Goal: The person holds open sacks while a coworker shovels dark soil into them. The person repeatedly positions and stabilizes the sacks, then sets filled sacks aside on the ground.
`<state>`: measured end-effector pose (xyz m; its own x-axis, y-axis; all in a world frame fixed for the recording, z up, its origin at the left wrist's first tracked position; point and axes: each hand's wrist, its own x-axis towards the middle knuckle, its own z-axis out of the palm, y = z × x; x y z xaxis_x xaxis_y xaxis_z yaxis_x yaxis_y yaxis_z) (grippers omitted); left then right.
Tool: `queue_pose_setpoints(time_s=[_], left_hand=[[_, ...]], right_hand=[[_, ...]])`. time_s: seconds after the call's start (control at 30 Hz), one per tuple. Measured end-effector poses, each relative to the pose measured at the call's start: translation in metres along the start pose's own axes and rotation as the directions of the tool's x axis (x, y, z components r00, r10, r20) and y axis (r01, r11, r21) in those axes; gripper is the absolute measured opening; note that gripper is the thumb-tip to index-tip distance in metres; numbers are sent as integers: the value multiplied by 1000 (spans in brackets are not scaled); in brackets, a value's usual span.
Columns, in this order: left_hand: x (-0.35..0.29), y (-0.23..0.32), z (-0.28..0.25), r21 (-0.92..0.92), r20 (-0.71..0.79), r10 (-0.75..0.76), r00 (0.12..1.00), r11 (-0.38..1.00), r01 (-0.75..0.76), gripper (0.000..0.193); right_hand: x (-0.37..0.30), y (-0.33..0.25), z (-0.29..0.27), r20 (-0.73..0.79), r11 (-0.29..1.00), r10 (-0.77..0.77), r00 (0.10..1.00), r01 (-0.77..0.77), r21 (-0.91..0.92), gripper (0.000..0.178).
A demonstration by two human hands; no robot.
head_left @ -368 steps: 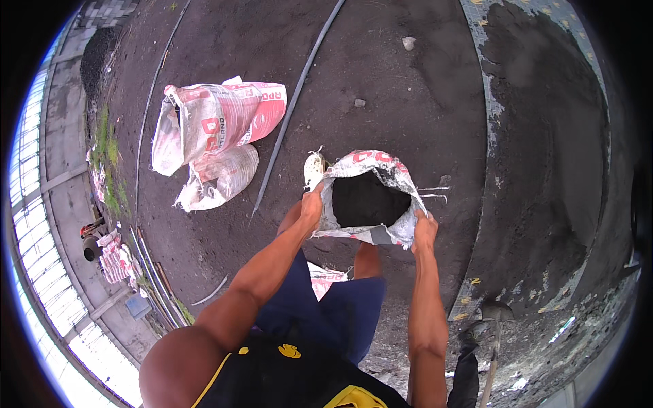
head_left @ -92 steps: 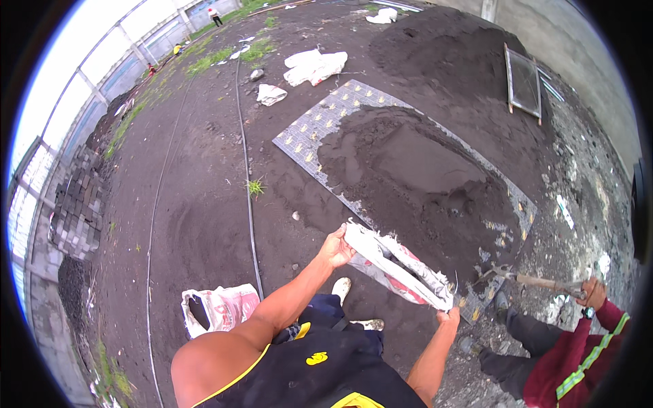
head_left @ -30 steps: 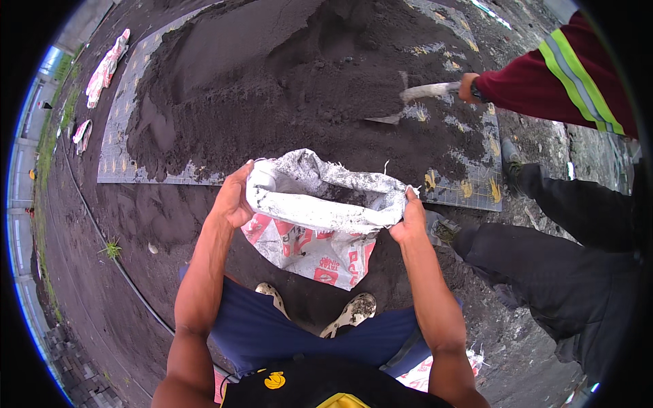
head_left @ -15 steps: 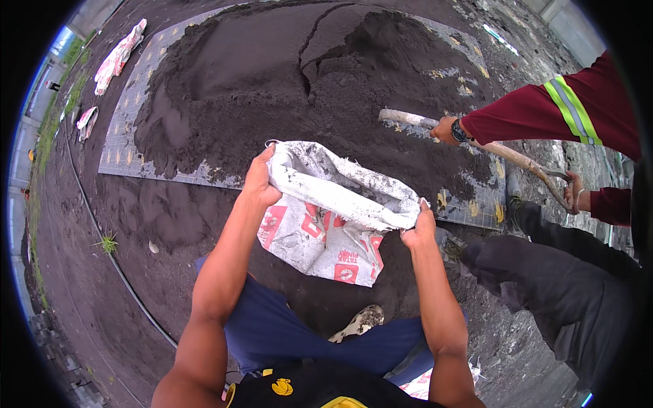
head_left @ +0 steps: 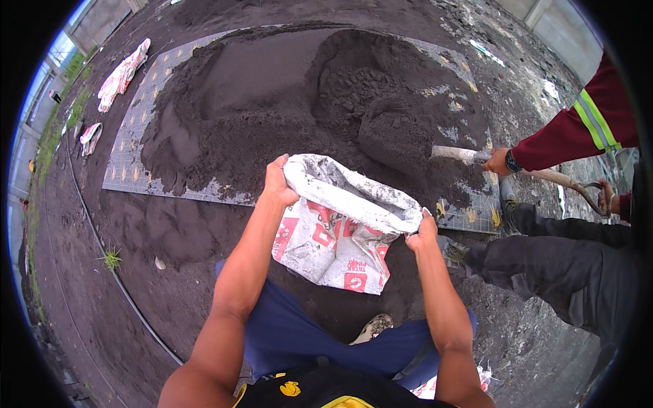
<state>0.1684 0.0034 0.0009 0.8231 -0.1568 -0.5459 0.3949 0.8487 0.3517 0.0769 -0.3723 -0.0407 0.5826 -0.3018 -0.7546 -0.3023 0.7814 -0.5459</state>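
A white woven sack (head_left: 333, 258) with red print hangs in front of my knees, its rim rolled outward and its mouth held wide. My left hand (head_left: 278, 183) grips the rolled rim at the left end. At the right end my right hand (head_left: 423, 232) pinches the same rim. Just beyond the sack lies a broad heap of dark sand (head_left: 258, 85). A co-worker at the right holds a shovel (head_left: 459, 154) with both hands; its blade is covered by a mound of sand, close to the sack's mouth.
The heap rests on a grey patterned sheet (head_left: 129, 160). Two more printed sacks, one larger (head_left: 124, 76) and one smaller (head_left: 90, 138), lie at the far left. A dark hose (head_left: 112, 268) runs along the ground at left. The co-worker's legs (head_left: 544, 265) stand close at right.
The co-worker's shovel has drawn back to the right, and the sand has broken up into a hollow with a mound over the blade. My hands still hold the sack open.
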Motion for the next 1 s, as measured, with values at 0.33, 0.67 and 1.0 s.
queue_pose_setpoints(time_s=[0.33,0.67,1.0], left_hand=[[21,-9,6,45,127,-115,985,993,110,40],[-3,-10,28,176,-16,-69,997,982,71,30],[-16,-20,18,326,157,-64,985,945,9,36]], right_hand=[[-3,-9,-10,21,998,-35,999,34,47,34],[-16,-15,-7,-7,992,-65,998,66,111,23],[-12,-5,-10,-19,975,-224,974,224,8,18]])
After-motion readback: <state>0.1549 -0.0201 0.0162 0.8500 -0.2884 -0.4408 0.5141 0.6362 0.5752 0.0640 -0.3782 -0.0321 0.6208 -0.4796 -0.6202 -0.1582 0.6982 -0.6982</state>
